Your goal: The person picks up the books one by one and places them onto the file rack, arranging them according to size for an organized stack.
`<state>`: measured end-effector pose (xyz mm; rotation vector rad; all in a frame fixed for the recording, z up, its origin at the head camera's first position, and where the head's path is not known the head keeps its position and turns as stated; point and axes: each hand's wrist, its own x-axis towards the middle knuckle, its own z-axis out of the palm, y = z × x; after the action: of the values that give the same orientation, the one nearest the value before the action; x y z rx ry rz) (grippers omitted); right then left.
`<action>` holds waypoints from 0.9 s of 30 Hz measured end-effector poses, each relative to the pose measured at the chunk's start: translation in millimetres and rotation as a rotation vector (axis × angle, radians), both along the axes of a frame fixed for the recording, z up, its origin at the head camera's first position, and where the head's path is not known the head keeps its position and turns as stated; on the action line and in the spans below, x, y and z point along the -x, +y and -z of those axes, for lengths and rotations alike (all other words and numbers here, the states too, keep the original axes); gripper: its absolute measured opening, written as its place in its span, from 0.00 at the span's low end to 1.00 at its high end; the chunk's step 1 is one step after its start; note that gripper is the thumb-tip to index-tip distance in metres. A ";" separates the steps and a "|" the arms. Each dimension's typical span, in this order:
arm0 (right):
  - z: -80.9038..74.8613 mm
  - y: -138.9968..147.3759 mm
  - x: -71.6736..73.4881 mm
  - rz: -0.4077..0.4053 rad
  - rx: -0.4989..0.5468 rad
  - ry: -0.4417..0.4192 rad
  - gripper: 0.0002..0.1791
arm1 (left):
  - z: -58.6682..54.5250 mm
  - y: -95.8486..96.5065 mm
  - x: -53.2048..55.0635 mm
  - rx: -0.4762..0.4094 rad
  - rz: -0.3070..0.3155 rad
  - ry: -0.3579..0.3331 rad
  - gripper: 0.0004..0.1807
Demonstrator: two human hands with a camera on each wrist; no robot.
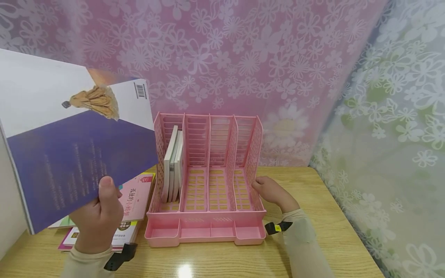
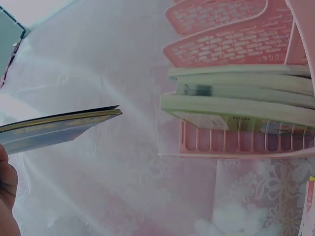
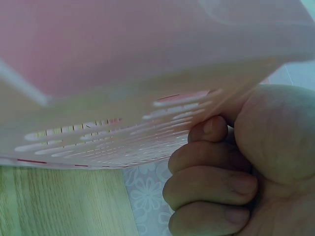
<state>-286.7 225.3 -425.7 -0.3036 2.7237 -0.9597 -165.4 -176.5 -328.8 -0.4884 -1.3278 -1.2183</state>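
Observation:
My left hand grips a large thin book by its lower edge, thumb over its purple and white back cover. That book is raised to the left of a pink desk file rack, and the left wrist view shows it edge-on. My right hand holds the rack's right side wall, its fingers curled in the right wrist view. Several books stand in the leftmost compartment, leaning slightly. The three other compartments hold no books.
On the wooden table, a pile of books lies left of the rack, partly behind the raised book. Small front trays run along the rack's base. A pink flowered curtain hangs behind, with a pale flowered one at right.

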 end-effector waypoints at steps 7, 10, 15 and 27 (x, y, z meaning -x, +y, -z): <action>0.9 -0.1 -0.3 -0.009 0.008 0.002 0.19 | 2.9 13.6 -4.4 0.082 0.027 0.049 0.23; 1.3 0.3 0.5 -0.005 0.012 0.000 0.19 | 5.8 21.3 -5.7 0.130 0.086 0.034 0.22; 1.5 0.2 1.6 -0.005 0.011 -0.006 0.19 | 9.1 32.3 -3.7 0.211 0.133 -0.062 0.18; 1.8 1.8 2.0 -0.009 0.008 0.001 0.19 | 37.9 35.5 4.0 0.534 0.001 -0.473 0.07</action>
<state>-288.7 227.0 -427.5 -0.3173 2.7181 -0.9690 -169.4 -141.1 -366.7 -0.5939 -2.0793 -1.0030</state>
